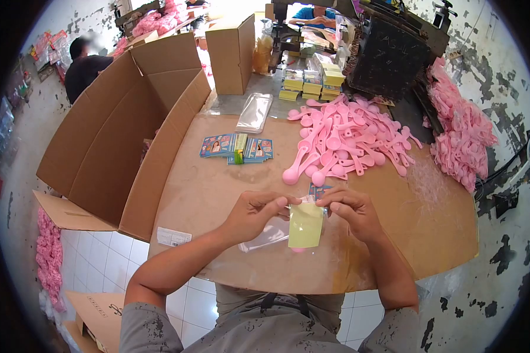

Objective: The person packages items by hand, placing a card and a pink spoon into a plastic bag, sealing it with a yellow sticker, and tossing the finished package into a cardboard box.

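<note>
Near the front of the cardboard-covered table, my left hand [254, 216] pinches the upper left corner of a small clear plastic bag [305, 228]. My right hand [354, 213] is closed at its upper right corner. A pale yellow card shows through the plastic, and a bit of pink peeks out below the bag. Clear plastic sleeves [264, 236] lie flat beside and partly under it. Just behind my fingers is a blue printed card [318, 190], mostly covered. Farther back, a heap of pink measuring spoons [341, 138] spreads across the table.
Blue printed cards [217, 147] fan out left of the spoons, with clear bags [254, 113] behind. A large open cardboard box [94, 141] stands at left. Card stacks [312, 82], a dark machine [388, 56] and pink plastic pieces [462, 123] are farther back. Two people sit in the background.
</note>
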The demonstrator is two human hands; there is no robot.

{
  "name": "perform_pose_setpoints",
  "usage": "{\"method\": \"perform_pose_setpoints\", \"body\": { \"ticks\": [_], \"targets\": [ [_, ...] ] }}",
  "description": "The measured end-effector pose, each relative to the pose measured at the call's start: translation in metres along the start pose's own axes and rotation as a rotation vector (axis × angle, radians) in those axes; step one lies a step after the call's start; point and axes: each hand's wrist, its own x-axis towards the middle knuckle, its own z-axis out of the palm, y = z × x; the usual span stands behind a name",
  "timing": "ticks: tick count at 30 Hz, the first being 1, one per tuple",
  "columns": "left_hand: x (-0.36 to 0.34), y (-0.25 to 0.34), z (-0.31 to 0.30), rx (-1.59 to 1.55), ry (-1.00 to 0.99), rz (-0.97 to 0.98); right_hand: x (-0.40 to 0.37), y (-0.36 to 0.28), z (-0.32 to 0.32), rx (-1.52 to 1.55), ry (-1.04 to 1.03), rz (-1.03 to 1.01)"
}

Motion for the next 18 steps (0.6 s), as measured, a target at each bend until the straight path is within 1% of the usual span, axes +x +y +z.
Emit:
{"method": "perform_pose_setpoints", "body": {
  "ticks": [1,2,4,8,10,11,13,14,16,17,18],
  "targets": [
    [0.0,0.003,0.002,-0.059,0.014,-0.026,0.0,-0.001,0.0,0.018,-0.004,0.013],
    [0.001,0.004,0.004,-0.117,0.029,-0.052,-0.001,-0.002,0.002,-0.042,0.017,0.008],
    [0.001,0.001,0.005,-0.031,0.031,-0.055,-0.002,-0.003,0.007,-0.163,0.057,-0.003],
    [0.002,-0.006,0.004,0.053,0.003,-0.075,-0.001,0.004,0.005,-0.171,0.059,-0.007],
    [0.003,-0.006,0.004,0.038,-0.003,-0.086,-0.001,0.007,0.004,-0.171,0.057,-0.012],
    [0.003,-0.006,0.004,0.032,-0.005,-0.091,-0.001,0.005,0.006,-0.116,0.045,0.028],
    [0.004,-0.007,0.003,0.014,0.01,-0.071,0.0,-0.007,0.014,-0.006,0.019,0.106],
    [0.004,-0.007,0.002,0.005,0.017,-0.062,-0.001,-0.002,0.012,-0.024,-0.023,0.116],
    [0.005,-0.007,0.006,-0.02,0.07,0.016,-0.003,0.009,0.005,-0.059,-0.106,0.136],
    [0.006,-0.006,0.008,-0.032,0.096,0.056,-0.004,0.011,0.003,-0.062,-0.1,0.131],
    [0.005,-0.005,0.009,0.034,0.087,0.059,-0.004,0.011,0.002,-0.065,-0.094,0.126]
  ]
}}
